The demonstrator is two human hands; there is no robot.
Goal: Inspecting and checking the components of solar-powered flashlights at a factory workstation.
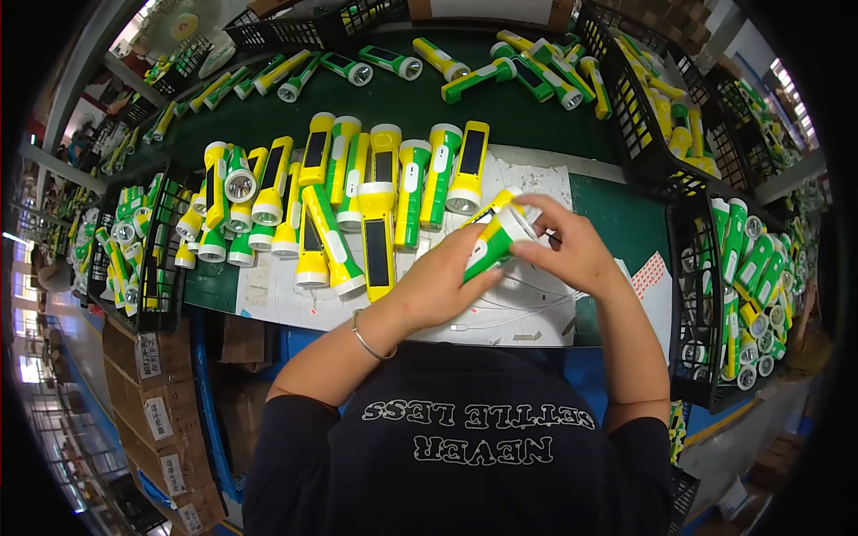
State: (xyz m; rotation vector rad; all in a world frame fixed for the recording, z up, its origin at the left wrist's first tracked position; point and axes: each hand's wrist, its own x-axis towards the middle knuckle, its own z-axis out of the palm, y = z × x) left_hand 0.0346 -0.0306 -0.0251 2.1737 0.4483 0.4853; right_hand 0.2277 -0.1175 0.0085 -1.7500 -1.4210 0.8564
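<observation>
In front of my chest, a green and yellow flashlight with a white head points away to the right. My left hand is wrapped round its body. The thumb and fingers of my right hand curl about the white head and touch its rim. Beside my left hand, several green and yellow flashlights lie side by side on a white sheet, some with dark solar panels facing up. Further left, a heap of flashlights is piled up, lenses toward me. A thin white cable lies below my hands.
More flashlights lie along the far side of the green table. Black crates of flashlights stand at the left, far right and near right. A red-dotted sticker sheet lies right of my right hand. Cardboard boxes are stacked lower left.
</observation>
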